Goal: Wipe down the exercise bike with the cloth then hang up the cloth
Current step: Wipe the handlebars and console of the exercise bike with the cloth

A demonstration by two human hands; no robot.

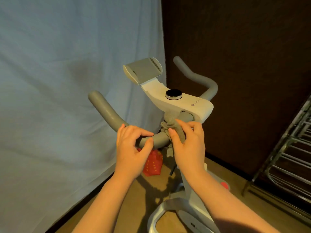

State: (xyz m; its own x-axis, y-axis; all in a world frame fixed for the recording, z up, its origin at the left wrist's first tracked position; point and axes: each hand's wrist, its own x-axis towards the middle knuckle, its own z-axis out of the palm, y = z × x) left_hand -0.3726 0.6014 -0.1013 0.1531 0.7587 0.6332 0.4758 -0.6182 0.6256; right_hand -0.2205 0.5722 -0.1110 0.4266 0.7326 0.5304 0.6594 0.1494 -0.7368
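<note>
Cloth [175, 130], grey and bunched, is wrapped over the grey handlebar [107, 113] of an exercise bike [183, 105], just below the white console where the bar meets the stem. A person's right hand [188, 145] presses and pinches the cloth against the bar, fingers bent over the fabric, a loose end hanging beneath. The left hand [131, 148] sits just beside it on the bare bar, thumb and forefinger curled around the tube, the other fingers resting on top. A black round knob [173, 94] tops the console, with a grey tablet holder [143, 70] tilted up ahead of it. A pale sheet [58, 81] hangs at left, a dark panel behind. A red dotted bag [153, 163] lies on the floor below the hands; a metal rack [289, 148] stands at right.
</note>
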